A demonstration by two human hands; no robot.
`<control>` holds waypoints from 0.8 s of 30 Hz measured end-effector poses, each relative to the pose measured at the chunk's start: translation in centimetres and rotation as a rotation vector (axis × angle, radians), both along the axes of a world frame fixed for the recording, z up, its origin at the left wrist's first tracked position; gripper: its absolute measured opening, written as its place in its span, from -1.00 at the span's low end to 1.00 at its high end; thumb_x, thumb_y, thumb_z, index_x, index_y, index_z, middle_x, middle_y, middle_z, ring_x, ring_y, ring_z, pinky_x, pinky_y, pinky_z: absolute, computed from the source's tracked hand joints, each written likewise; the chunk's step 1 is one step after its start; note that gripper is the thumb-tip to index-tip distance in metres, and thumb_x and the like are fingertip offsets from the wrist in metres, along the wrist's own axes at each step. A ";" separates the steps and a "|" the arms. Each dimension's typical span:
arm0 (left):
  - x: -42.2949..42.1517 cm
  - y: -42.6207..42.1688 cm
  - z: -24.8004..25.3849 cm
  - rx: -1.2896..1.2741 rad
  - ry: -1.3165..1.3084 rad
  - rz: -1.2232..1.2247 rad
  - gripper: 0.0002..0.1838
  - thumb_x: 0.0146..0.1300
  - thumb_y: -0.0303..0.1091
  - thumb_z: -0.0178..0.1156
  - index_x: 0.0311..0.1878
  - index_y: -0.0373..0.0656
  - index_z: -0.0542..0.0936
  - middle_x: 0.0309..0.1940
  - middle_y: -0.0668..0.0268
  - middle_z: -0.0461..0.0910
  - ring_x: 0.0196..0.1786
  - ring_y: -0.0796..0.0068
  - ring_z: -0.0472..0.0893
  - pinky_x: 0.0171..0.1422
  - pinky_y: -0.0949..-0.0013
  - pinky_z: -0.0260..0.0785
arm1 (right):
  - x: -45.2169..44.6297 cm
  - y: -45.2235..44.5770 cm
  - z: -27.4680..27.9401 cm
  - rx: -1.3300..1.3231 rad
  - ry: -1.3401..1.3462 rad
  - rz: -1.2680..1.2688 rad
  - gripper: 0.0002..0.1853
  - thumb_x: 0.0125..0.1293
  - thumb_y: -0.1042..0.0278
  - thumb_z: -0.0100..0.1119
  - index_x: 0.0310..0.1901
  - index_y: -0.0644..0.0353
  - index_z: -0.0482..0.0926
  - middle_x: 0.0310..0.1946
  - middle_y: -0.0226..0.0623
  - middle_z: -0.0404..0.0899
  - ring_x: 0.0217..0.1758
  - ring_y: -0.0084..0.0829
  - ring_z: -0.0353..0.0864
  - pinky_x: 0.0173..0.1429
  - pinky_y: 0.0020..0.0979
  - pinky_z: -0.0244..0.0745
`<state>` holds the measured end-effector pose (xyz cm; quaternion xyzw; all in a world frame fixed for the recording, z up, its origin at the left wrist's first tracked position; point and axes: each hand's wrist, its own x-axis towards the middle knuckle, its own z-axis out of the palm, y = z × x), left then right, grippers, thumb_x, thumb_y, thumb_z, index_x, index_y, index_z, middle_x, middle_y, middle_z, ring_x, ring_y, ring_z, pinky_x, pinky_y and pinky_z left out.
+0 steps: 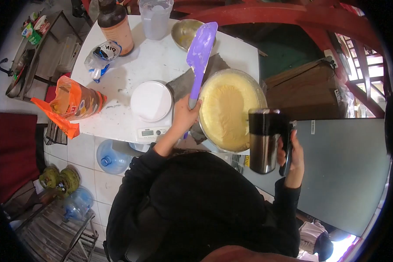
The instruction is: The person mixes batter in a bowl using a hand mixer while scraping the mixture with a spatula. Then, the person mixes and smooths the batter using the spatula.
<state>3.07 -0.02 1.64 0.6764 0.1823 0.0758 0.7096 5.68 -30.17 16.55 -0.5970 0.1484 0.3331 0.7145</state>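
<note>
My left hand [187,114] is closed round the handle of a purple spatula [201,48], blade up and smeared with pale batter. It is beside the left rim of a large clear bowl [261,89]. Yellow batter [212,129] fills the bowl, with a patch of light brown powder [230,105] on top. My right hand [295,150] grips the black handle of a cup-shaped flour sifter [263,150], steel with a dark upper band. The sifter is at the bowl's lower right edge; its inside is hidden. A grey cloth [181,85] lies partly under the bowl.
Left of the bowl is a white kitchen scale [151,101]. Further left stand an orange packet [72,102], a crumpled plastic bag [99,61] and a brown bottle [116,30]. A clear jug [156,19] and a metal bowl [183,34] are at the back. A grey surface [340,170] lies right.
</note>
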 end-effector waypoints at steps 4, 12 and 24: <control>-0.1 0.0 0.1 -0.006 0.004 -0.005 -0.65 0.19 -0.34 0.09 0.05 -0.20 0.44 -0.75 0.30 0.44 -0.79 0.60 0.42 -0.69 0.53 0.28 | -2.3 3.0 1.8 -0.013 0.022 0.170 -0.49 0.22 -0.12 -0.05 -0.39 0.32 0.38 -0.79 -0.26 0.33 -0.88 -0.47 0.30 -0.81 -0.55 0.20; 0.0 0.1 -0.1 -0.005 0.007 -0.009 -0.65 0.18 -0.34 0.10 0.05 -0.17 0.44 -0.71 0.29 0.47 -0.77 0.61 0.43 -0.69 0.53 0.31 | -2.1 4.9 3.0 0.022 -0.007 0.227 -0.49 0.20 -0.09 0.00 -0.41 0.34 0.38 -0.78 -0.26 0.33 -0.85 -0.48 0.28 -0.80 -0.55 0.18; -0.2 0.1 -0.4 -0.006 -0.022 -0.011 -0.64 0.17 -0.34 0.10 0.04 -0.22 0.44 -0.73 0.27 0.48 -0.77 0.59 0.44 -0.69 0.51 0.31 | -2.1 4.1 4.6 0.012 -0.105 0.281 -0.48 0.25 -0.09 -0.08 -0.42 0.35 0.39 -0.78 -0.26 0.35 -0.85 -0.50 0.32 -0.79 -0.58 0.20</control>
